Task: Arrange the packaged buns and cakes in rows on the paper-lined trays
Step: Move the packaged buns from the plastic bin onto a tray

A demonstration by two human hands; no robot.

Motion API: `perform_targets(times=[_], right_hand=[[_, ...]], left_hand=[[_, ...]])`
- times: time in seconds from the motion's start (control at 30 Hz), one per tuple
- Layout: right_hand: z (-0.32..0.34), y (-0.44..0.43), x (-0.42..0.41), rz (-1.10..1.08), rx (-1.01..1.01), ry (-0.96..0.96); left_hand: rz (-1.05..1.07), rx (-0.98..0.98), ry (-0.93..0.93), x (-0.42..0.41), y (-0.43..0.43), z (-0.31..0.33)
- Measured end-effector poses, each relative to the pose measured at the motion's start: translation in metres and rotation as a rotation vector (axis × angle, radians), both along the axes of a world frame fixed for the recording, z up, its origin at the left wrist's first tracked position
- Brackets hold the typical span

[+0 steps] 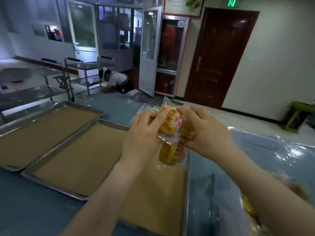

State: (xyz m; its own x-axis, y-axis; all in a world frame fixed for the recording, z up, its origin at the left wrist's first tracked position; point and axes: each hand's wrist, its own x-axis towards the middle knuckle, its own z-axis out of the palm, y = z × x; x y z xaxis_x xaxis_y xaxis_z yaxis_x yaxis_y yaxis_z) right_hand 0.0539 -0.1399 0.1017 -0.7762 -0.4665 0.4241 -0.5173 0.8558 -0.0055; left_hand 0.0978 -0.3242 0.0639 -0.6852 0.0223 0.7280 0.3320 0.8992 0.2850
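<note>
Head view: forearms outstretched, left hand (pixel 144 133) and right hand (pixel 205 132) raised over the tray (pixel 81 159), each grip pinching packaged buns (pixel 170 120).

- Left hand (pixel 143 133): bare from fingertips to wrist, with slim fingers.
- Right hand (pixel 204 132): bare in the same way.
- Left forearm (pixel 109 189): bare and smooth, from behind the grip back to the lower edge.
- Right forearm (pixel 265 183): bare too; the stretch farthest from the grip is blurred.
</note>
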Motion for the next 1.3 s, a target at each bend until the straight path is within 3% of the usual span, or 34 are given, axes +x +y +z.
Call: perform_targets(times=[0.27, 0.47, 0.7, 0.9, 1.3], right_hand=[[-0.057, -0.25, 0.019, 0.193, 0.078, -0.066], [-0.098, -0.38, 0.028, 0.284, 0.066, -0.194], [-0.15, -0.474, 0.008, 0.291, 0.052, -0.342], [-0.185, -0.55, -0.048, 0.254, -0.003, -0.369], [-0.257, -0.669, -0.092, 0.14, -0.138, -0.507]], left_hand=[[0.158, -0.023, -0.131, 0.063, -0.241, -0.05], [0.213, -0.027, -0.293, 0.09, -0.368, -0.075], [0.225, -0.042, -0.435, 0.082, -0.457, -0.124], [0.243, -0.097, -0.497, 0.025, -0.532, -0.149], [0.301, -0.012, -0.632, -0.04, -0.634, -0.211]])
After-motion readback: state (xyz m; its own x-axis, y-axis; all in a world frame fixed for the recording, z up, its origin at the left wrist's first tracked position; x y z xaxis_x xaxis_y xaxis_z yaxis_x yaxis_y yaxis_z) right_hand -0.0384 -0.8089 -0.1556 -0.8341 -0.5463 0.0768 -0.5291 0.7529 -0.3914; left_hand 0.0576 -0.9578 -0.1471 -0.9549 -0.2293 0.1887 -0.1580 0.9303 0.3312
